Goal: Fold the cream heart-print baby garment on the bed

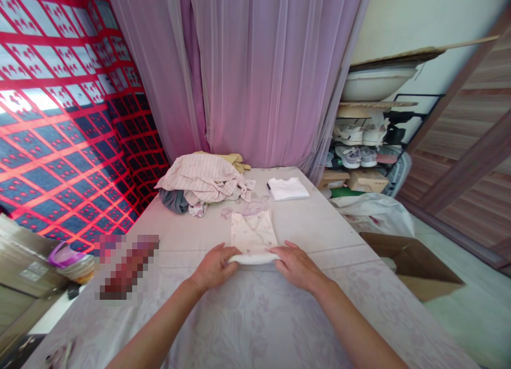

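A small cream garment with a V-shaped neckline and a faint print, like a child's top [255, 231], lies folded narrow on the cloth-covered table [239, 316]. Its near edge is doubled over into a thick roll. My left hand [217, 265] pinches the left end of that roll between thumb and fingers. At the right end, my right hand [297, 263] grips the same fold. Beyond, to the right, a white folded garment [288, 188] lies flat, with a dark strip along its left side.
A heap of clothes with a striped pink shirt [203, 172] on top sits at the back left. A blurred-out reddish patch [130, 268] is at the left. Right of the table stand an open cardboard box [411, 262] and a shoe rack [359, 140]. Purple curtains [263, 81] hang behind.
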`<move>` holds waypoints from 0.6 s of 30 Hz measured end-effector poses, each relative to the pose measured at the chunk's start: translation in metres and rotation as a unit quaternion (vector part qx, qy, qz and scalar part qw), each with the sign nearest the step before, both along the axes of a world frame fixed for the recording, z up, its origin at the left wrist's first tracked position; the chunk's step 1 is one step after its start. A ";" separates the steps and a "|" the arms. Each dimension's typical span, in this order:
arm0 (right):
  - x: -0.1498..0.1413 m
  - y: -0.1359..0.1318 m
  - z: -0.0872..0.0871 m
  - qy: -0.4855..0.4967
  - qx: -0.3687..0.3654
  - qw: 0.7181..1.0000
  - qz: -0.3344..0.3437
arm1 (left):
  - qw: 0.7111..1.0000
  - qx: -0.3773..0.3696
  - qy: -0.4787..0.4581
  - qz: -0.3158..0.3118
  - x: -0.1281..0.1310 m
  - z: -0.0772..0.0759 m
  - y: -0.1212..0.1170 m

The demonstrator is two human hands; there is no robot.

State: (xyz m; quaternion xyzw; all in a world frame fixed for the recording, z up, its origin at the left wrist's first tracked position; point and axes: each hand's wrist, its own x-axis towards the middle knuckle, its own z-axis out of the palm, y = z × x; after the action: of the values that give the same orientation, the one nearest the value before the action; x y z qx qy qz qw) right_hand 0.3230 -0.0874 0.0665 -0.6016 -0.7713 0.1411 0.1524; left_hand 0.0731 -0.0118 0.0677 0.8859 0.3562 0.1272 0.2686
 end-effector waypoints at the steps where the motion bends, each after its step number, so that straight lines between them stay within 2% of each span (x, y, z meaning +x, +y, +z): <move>1: 0.003 -0.004 0.009 0.004 -0.019 1.000 0.001 | 1.000 -0.023 -0.019 0.002 -0.002 0.005 -0.003; 4: 0.013 -0.007 0.030 0.028 -0.070 0.997 -0.001 | 0.994 -0.086 -0.068 0.027 -0.005 0.011 -0.007; 7: 0.021 0.011 0.035 0.080 -0.085 0.993 -0.012 | 0.986 -0.099 -0.108 0.075 0.002 0.004 0.001; 9: 0.023 0.034 0.031 0.110 -0.078 0.990 -0.046 | 0.981 -0.085 -0.127 0.123 0.011 -0.003 0.015; 12: 0.018 0.073 0.020 0.082 -0.068 0.978 -0.181 | 0.970 -0.070 -0.088 0.217 0.027 -0.010 0.042; 13: 0.015 0.084 0.016 0.071 -0.066 0.974 -0.206 | 0.965 -0.068 -0.063 0.244 0.033 -0.010 0.050; 15: 0.007 0.101 0.008 0.055 -0.060 0.968 -0.239 | 0.958 -0.067 -0.026 0.277 0.041 -0.011 0.063; 18: -0.002 0.110 -0.004 0.038 -0.044 0.963 -0.263 | 0.954 -0.068 0.008 0.293 0.048 -0.012 0.074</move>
State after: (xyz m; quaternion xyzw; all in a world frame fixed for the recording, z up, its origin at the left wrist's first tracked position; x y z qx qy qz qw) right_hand 0.3212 0.0231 0.0622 -0.7838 -0.5725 0.1523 0.1864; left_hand 0.1207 0.0618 0.0553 0.7231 0.6102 0.1686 0.2763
